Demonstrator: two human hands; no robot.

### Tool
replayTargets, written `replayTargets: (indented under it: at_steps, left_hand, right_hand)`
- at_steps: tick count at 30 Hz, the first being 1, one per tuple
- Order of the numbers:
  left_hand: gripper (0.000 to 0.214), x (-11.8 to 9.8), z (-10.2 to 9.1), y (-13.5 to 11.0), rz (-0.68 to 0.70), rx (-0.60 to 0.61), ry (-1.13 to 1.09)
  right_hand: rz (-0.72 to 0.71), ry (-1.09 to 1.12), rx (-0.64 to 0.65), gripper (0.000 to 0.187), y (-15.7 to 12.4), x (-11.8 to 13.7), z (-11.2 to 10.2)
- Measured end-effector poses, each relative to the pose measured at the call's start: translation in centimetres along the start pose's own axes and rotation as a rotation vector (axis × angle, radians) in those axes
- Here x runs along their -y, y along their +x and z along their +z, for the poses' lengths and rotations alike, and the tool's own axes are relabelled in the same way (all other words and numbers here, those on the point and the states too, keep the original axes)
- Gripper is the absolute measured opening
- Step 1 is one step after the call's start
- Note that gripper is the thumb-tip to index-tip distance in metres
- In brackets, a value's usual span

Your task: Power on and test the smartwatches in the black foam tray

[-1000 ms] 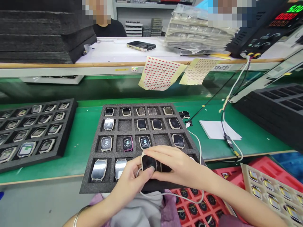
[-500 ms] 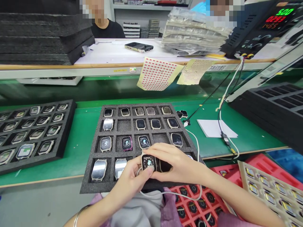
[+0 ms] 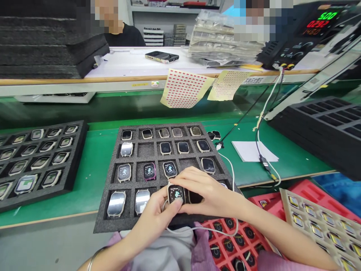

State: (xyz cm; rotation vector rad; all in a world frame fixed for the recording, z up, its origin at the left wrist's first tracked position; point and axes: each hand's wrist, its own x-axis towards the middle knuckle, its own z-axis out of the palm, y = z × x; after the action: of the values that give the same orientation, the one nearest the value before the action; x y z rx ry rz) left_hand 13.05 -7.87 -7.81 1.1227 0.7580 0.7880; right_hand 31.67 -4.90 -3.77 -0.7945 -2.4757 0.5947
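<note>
Left hand (image 3: 158,210) and right hand (image 3: 207,192) both pinch one smartwatch body (image 3: 176,194), screen lit, face up, over near edge of black foam tray (image 3: 113,222). Left thumb on watch's lower edge, fingers curled beneath. Right fingers close together, arched over watch's right side. White cable (image 3: 197,229) loops below hands. Tray compartments hold other watch bodies; pink-cased one (image 3: 149,171) just beyond hands. Second foam tray (image 3: 70,180) at left on green bench (image 3: 98,158).

left hand (image 3: 158,210): reaching up from the lower left, bare forearm with a thin silver bangle (image 3: 91,259) at the wrist, fingers curling, thumb pressing forward | right hand (image 3: 205,192): coming in from the lower right, palm down, fingers arching over and meeting the left fingertips | both hands closing together in a pinch
</note>
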Motion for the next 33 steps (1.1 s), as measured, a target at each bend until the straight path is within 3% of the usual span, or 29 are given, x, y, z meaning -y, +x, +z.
replayTargets:
  at_steps: [16,21,24,26,29,33]
  left_hand:
    - [0.029,-0.9,0.3,-0.1,-0.018,-0.004,0.114]
    - [0.033,-0.7,0.6,-0.2,-0.063,0.022,0.126]
    - [0.042,-0.4,0.9,-0.3,-0.127,0.091,0.123]
    - [0.037,-0.3,1.1,-0.3,-0.133,0.117,0.115]
    - [0.028,0.0,1.2,-0.4,-0.133,0.129,0.08]
    - [0.032,0.4,1.0,-0.6,-0.14,0.115,0.039]
  right_hand:
    - [-0.069,-0.036,-0.053,0.041,-0.3,0.0,0.4]
    - [-0.013,-0.043,-0.008,0.041,-0.6,-0.3,-0.7]
    - [0.049,0.01,-0.05,0.044,-0.8,-1.8,-1.8]
    - [0.134,0.001,-0.084,0.045,-1.0,-3.1,-2.4]
    - [0.244,-0.145,-0.018,0.044,-1.3,-4.5,-2.8]
    - [0.255,-0.327,0.137,0.054,-2.1,-4.0,-4.4]
